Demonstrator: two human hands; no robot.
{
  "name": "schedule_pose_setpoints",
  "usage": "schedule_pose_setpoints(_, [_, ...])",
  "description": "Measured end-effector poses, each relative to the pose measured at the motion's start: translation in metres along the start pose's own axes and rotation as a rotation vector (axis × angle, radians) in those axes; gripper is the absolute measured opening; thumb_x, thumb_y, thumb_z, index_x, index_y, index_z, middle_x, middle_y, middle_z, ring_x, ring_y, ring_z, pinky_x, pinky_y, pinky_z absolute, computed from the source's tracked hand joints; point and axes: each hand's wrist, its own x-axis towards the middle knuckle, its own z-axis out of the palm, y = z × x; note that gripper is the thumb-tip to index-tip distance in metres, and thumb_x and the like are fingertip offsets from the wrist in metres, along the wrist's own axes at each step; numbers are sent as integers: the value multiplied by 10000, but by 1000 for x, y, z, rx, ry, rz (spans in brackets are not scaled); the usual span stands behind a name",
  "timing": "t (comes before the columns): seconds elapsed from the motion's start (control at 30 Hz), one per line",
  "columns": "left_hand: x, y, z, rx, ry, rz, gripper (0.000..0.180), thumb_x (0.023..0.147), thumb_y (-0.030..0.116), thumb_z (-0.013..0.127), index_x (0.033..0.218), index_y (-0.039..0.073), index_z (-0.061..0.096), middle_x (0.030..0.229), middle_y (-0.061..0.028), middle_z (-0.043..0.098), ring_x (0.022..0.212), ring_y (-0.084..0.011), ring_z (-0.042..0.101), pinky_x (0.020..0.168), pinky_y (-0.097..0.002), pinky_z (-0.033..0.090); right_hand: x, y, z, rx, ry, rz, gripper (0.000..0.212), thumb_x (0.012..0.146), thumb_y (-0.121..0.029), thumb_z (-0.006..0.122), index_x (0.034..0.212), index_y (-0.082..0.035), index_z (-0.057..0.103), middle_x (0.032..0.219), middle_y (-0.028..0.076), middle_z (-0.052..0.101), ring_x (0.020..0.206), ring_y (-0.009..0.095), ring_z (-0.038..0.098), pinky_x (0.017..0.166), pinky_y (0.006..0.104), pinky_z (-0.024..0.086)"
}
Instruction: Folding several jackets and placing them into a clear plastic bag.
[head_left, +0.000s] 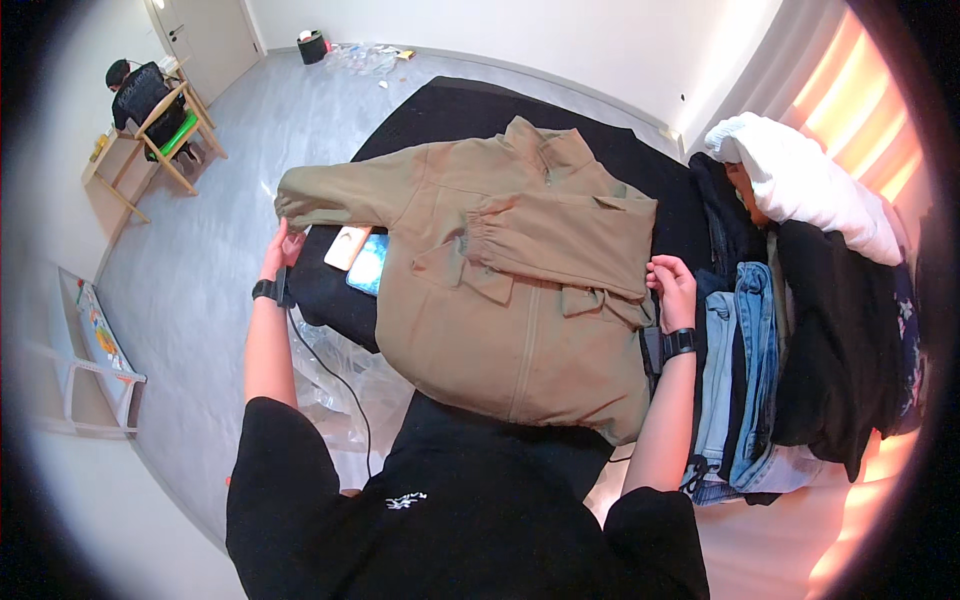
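An olive-brown zip jacket (450, 320) lies spread before me on a black-covered table. One of its sleeves is folded across the front, with the gathered cuff near the middle. The other sleeve stretches out to the left. My left hand (283, 252) grips that sleeve's cuff, its fingers partly hidden by the cloth. At the jacket's right edge, my right hand (675, 287) has its fingers pinched together on the folded side. Two phones, one orange-pink (346, 246) and one blue (369, 264), lie under the outstretched sleeve, partly covered by the jacket.
To the right are stacked folded jeans (755, 370), black garments (835, 340) and a white garment (800, 185). The black cloth (440, 110) shows beyond the jacket. A cable (345, 385) hangs from my left wrist. A person (140, 100) sits at a far-left desk.
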Motion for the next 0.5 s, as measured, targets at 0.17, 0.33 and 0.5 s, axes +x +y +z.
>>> schedule_pose_setpoints(0.17, [12,51,50,228,145,17,263,865,264,653,1054,92,588,984,-14,640,815,-140,601,676,-279,472,-10,0,-11,15,40,-20,132,905,-85,563,1004,-12,610,898,57,646,739,93,588,678,227,492])
schedule_pose_setpoints(0.33, [26,140,133,670,-3,496,238,845,122,626,1063,42,581,1043,-77,643,976,-182,629,823,-340,527,-2,-2,-3,-14,9,-45,145,899,-102,571,1002,-14,621,901,64,653,748,106,597,684,241,498])
schedule_pose_setpoints(0.5, [-1,138,369,763,-104,540,371,857,162,635,1179,4,538,1075,-69,615,980,-151,601,824,-279,497,-3,1,-8,19,22,-34,138,884,-81,576,990,-7,621,896,74,656,731,108,600,672,238,501])
